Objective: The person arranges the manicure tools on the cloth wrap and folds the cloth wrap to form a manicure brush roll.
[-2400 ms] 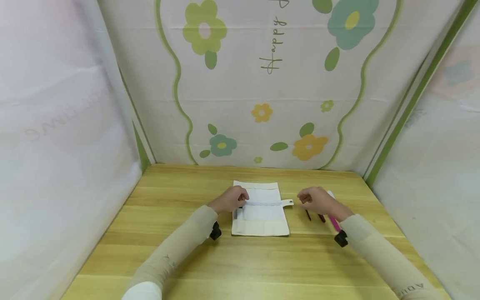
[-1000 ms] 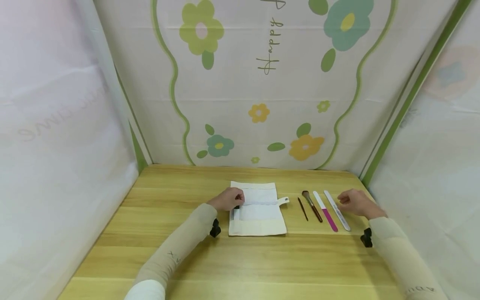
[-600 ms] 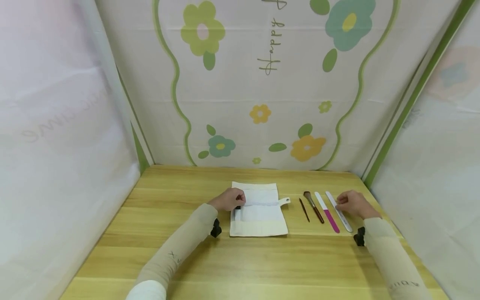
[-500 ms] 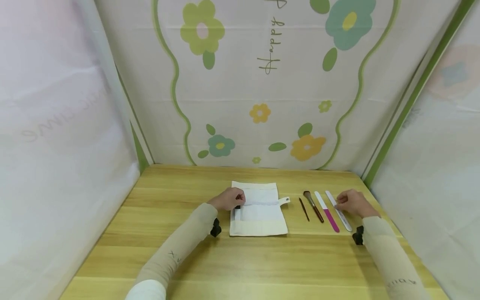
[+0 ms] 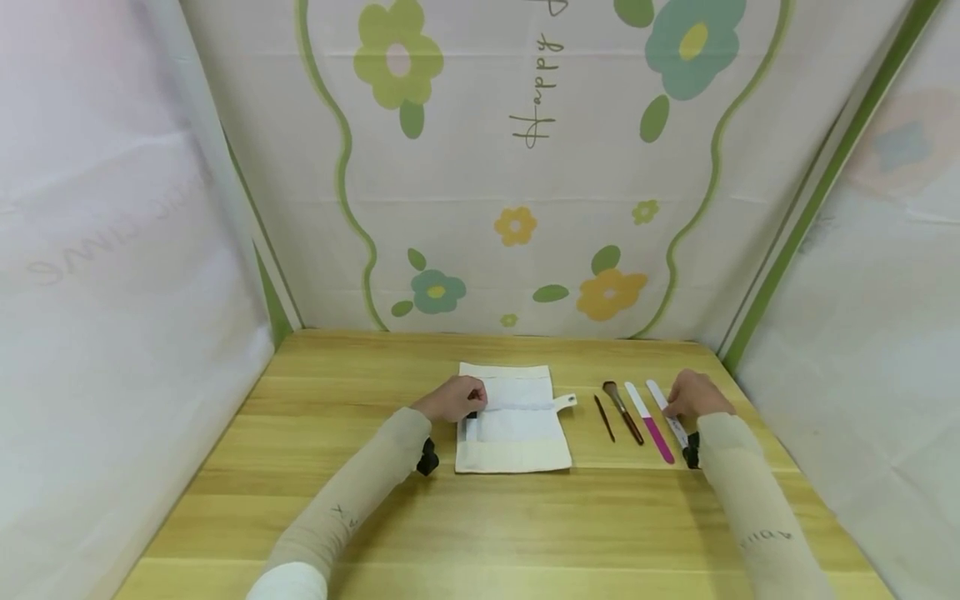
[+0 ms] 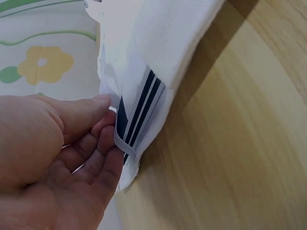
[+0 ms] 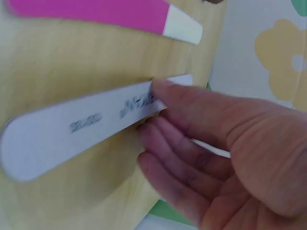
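My left hand (image 5: 453,398) pinches a white elastic band (image 6: 125,146) at the left side of an open white fabric case (image 5: 525,456). Flat strips with black ends (image 6: 144,108) sit behind that band in the left wrist view. My right hand (image 5: 697,393) holds a pale grey nail file (image 7: 53,136) with printed lettering, thumb on its upper face and fingers beneath. A shadow of the file falls on the wood in the right wrist view. In the head view, the hand and wrist camera cover part of this file.
Left of the grey file lie a pink-and-white nail file (image 5: 658,437), a brown-handled brush (image 5: 622,412) and a thin dark stick (image 5: 604,419). A snap strap (image 5: 566,402) juts from the case's right edge. Floral cloth walls (image 5: 450,183) enclose the wooden table (image 5: 480,525).
My right hand has gone from above the brush and pink file to the grey nail file at the far right, and now grips it. The left hand stays at the case.
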The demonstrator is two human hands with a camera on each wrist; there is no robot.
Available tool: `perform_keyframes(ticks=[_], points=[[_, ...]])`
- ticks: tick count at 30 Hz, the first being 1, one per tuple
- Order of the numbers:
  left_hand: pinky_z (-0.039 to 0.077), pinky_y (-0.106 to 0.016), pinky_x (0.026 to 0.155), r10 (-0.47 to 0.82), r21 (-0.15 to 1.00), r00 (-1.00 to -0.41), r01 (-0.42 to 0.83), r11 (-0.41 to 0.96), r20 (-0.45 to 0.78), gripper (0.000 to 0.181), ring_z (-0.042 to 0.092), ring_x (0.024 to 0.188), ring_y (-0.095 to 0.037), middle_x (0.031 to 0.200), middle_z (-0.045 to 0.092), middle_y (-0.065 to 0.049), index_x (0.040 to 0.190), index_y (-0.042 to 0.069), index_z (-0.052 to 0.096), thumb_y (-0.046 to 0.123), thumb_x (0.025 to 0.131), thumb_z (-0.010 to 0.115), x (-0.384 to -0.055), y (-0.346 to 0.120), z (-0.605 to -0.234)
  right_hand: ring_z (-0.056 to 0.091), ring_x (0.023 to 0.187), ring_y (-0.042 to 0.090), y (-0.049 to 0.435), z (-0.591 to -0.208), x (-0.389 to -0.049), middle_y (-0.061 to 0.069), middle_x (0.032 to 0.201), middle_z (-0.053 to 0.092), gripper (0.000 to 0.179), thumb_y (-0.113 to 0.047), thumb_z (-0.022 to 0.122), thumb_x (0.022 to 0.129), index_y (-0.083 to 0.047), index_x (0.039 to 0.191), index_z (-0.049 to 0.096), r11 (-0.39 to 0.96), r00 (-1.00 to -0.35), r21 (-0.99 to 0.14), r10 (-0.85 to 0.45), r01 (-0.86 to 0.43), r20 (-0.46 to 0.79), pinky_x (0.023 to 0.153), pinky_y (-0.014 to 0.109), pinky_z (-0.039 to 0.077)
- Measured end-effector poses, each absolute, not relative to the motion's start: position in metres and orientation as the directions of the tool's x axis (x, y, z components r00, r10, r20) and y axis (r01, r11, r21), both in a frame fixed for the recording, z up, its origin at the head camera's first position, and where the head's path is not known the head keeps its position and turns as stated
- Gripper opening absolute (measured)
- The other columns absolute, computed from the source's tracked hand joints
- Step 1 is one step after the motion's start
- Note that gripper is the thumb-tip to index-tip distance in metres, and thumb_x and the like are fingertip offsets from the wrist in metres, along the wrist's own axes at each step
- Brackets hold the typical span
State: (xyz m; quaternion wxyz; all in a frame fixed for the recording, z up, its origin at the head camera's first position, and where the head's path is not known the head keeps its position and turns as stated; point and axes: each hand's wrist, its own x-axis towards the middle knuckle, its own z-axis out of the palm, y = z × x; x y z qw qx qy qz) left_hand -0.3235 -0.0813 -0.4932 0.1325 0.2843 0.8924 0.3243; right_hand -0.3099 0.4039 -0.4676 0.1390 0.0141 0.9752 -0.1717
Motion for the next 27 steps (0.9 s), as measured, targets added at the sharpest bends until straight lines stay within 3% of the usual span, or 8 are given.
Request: perform_keyframes(ticks=[5,11,19,24,27], points=[[0.046,-0.026,0.071,0.583,0.659,-0.810,0.406,0.633,-0.061,0.015,0.054,0.077,-0.014,0.086,0.062,-0.001,0.093,0.007,0.068,0.007,0.107,0.060,-0.322,-0.082,-0.492,0.042,0.052,0.010,0.393,-0.463,-0.314,-0.004,0.056,0.047,0.032,-0.007,0.079,0.088,-0.010,0.063,0.058,0.955,-0.951,-0.277,0.013,0.103,-0.309,0.056,0.028,0.045],[0.046,-0.027,0.073,0.586,0.653,-0.808,0.412,0.636,-0.060,0.015,0.054,0.079,-0.014,0.088,0.063,-0.001,0.094,0.007,0.068,0.007,0.107,0.059,-0.320,-0.081,-0.491,0.060,0.056,0.017,0.393,-0.460,-0.315,0.009,0.065,0.068,0.016,-0.005,0.076,0.092,0.000,0.078,0.068,0.949,-0.941,-0.284,0.037,0.139,-0.337,0.058,0.032,0.051],[0.047,-0.028,0.073,0.591,0.659,-0.804,0.407,0.633,-0.071,0.015,0.054,0.081,-0.015,0.091,0.063,-0.002,0.097,0.006,0.068,0.008,0.108,0.058,-0.319,-0.081,-0.491,0.061,0.056,0.014,0.416,-0.468,-0.317,0.005,0.060,0.066,0.023,-0.014,0.082,0.090,-0.002,0.072,0.074,0.894,-0.933,-0.405,0.038,0.191,-0.357,0.058,0.029,0.053],[0.046,-0.028,0.073,0.588,0.656,-0.805,0.405,0.636,-0.073,0.016,0.053,0.081,-0.014,0.091,0.062,-0.002,0.099,0.005,0.068,0.009,0.109,0.057,-0.318,-0.080,-0.489,0.055,0.054,0.011,0.426,-0.469,-0.315,-0.001,0.057,0.060,0.031,-0.018,0.081,0.090,-0.009,0.064,0.068,0.852,-0.929,-0.485,0.006,0.199,-0.371,0.057,0.027,0.049],[0.046,-0.028,0.074,0.582,0.660,-0.809,0.396,0.639,-0.078,0.016,0.053,0.081,-0.015,0.091,0.063,-0.002,0.098,0.005,0.069,0.009,0.109,0.057,-0.319,-0.081,-0.488,0.055,0.056,0.009,0.428,-0.469,-0.313,-0.002,0.060,0.062,0.030,-0.016,0.079,0.093,-0.007,0.067,0.067,0.814,-0.923,-0.541,-0.019,0.209,-0.385,0.057,0.026,0.051]])
